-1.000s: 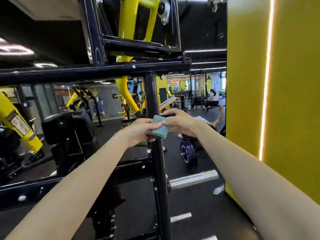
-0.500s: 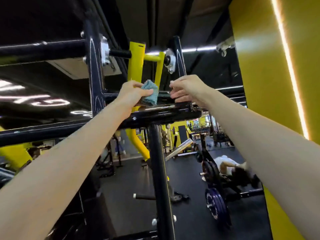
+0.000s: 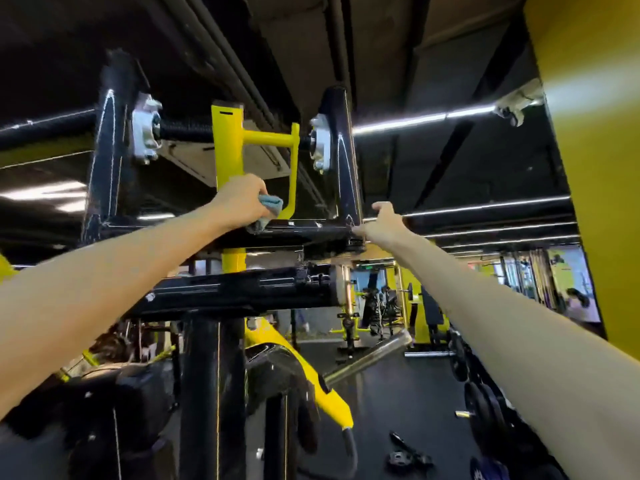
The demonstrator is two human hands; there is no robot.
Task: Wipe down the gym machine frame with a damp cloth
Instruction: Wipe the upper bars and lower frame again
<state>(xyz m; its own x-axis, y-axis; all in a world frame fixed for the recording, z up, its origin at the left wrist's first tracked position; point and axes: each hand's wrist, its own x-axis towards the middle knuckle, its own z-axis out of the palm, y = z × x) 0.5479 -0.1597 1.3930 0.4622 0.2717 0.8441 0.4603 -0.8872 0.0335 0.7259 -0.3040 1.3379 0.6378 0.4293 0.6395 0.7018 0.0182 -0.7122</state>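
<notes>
A blue cloth (image 3: 272, 205) is held bunched in the left grip (image 3: 242, 202), with the fingers curled round it. The cloth is pressed down on a high cross bar (image 3: 311, 228) of the black gym machine frame (image 3: 242, 289), just beside a yellow lever arm (image 3: 227, 150). The right grip (image 3: 381, 223) holds nothing; its fingers are loosely bent and their tips are laid on the corner where the cross bar meets a black upright post (image 3: 341, 150). The two grips are kept apart along the bar. Both arms are stretched up and out. Silver round mounts (image 3: 145, 133) are bolted to the posts on each side of the yellow arm. Lower down, a shiny steel peg (image 3: 367, 358) is seen sticking out, and dark weight plates (image 3: 485, 410) are stood near a yellow wall (image 3: 595, 168) on the right.
</notes>
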